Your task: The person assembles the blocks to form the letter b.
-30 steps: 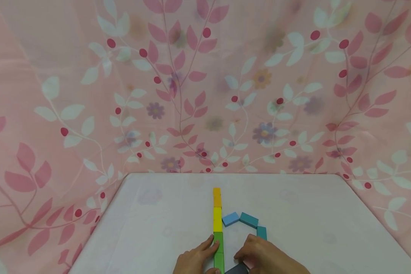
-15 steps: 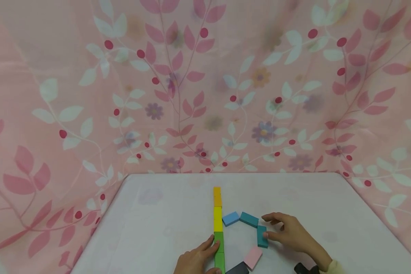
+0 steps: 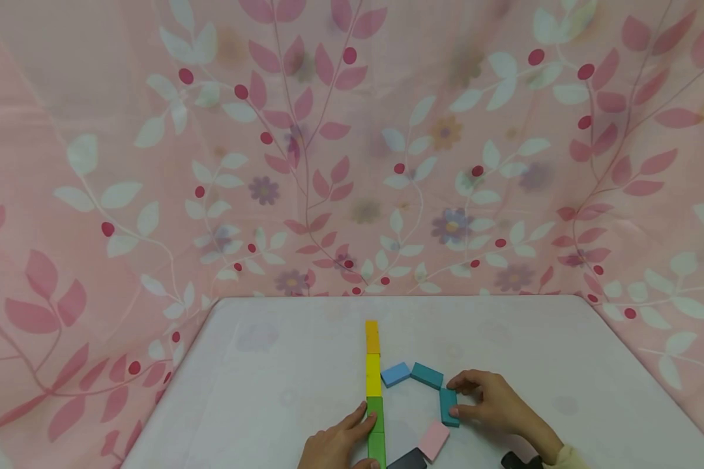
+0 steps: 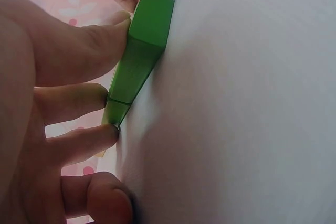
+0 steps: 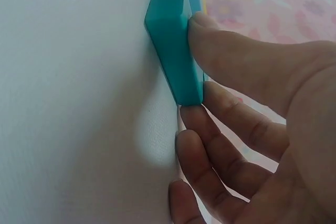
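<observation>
A straight row of blocks runs away from me, with an orange block [image 3: 372, 337], a yellow block [image 3: 373, 375] and green blocks [image 3: 376, 413] toward me. My left hand [image 3: 334, 446] lies along the row's left side, thumb and fingertips resting on the green blocks [image 4: 139, 66]. At the right of a curve of blocks, my right hand [image 3: 495, 404] pinches a teal block [image 3: 448, 408] between thumb and fingers; in the right wrist view the thumb lies on top of this teal block [image 5: 170, 40] and fingertips meet its far end.
The curve also holds a blue block [image 3: 396, 374], another teal block [image 3: 426, 376], a pink block [image 3: 434, 440] and a dark grey block [image 3: 407, 460]. All lie on a white table [image 3: 270, 378], with a floral pink curtain [image 3: 340, 163] behind it.
My right hand has moved from the pink and grey blocks out to the right-hand teal block, which has shifted slightly toward me. The left hand stays on the green blocks.
</observation>
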The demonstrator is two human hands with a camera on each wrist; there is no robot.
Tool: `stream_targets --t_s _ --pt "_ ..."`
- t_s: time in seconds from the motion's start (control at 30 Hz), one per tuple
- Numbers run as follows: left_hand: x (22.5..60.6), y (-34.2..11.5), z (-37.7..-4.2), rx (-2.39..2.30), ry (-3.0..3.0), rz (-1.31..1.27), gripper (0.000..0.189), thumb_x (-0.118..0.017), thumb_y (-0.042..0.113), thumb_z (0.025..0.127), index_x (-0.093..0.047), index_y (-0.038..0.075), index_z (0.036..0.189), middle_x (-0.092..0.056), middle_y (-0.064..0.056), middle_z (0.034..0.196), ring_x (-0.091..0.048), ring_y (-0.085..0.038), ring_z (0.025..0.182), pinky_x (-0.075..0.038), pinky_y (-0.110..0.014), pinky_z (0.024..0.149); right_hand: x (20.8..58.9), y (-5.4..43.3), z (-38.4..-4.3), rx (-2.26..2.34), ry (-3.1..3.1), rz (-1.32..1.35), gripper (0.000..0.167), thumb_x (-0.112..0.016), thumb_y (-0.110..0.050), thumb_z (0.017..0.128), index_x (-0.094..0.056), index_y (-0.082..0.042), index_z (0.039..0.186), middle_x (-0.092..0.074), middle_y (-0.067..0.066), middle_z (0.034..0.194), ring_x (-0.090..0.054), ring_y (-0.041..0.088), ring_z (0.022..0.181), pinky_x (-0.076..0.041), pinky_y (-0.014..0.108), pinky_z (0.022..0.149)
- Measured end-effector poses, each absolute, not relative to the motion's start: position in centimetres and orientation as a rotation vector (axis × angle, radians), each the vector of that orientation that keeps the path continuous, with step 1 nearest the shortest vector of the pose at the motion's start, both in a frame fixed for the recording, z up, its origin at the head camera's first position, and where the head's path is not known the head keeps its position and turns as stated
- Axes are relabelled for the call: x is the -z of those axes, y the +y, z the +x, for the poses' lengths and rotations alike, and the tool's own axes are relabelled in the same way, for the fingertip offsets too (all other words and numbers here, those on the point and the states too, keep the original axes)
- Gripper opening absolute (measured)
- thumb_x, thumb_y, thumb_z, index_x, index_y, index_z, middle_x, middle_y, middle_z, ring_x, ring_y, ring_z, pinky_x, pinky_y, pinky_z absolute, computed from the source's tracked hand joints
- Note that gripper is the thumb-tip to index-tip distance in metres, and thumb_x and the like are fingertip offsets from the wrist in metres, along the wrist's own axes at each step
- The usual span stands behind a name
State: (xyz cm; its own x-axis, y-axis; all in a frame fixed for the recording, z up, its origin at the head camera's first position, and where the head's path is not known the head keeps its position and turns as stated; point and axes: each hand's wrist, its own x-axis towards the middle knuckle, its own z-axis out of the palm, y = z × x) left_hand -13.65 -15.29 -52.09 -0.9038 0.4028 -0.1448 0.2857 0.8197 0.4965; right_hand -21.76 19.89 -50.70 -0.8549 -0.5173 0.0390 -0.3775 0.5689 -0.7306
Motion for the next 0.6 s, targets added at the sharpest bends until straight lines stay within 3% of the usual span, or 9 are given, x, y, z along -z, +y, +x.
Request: stream_targets --t_s 0.6 --pt "52.02 -15.35 -13.47 -0.7 2.781 0.555 0.073 -0.074 0.064 0.09 -0.061 0.028 0.152 -0.055 -0.005 0.161 -0.076 -0.022 0.108 -0.046 -0.024 0.056 50.59 19.76 -21.55 1.149 2.632 -0.827 0.039 -0.086 -0.039 0.09 -0.074 -0.014 0.117 -0.077 -0.002 0.115 -0.07 0.01 0.099 -0.055 0.027 0.08"
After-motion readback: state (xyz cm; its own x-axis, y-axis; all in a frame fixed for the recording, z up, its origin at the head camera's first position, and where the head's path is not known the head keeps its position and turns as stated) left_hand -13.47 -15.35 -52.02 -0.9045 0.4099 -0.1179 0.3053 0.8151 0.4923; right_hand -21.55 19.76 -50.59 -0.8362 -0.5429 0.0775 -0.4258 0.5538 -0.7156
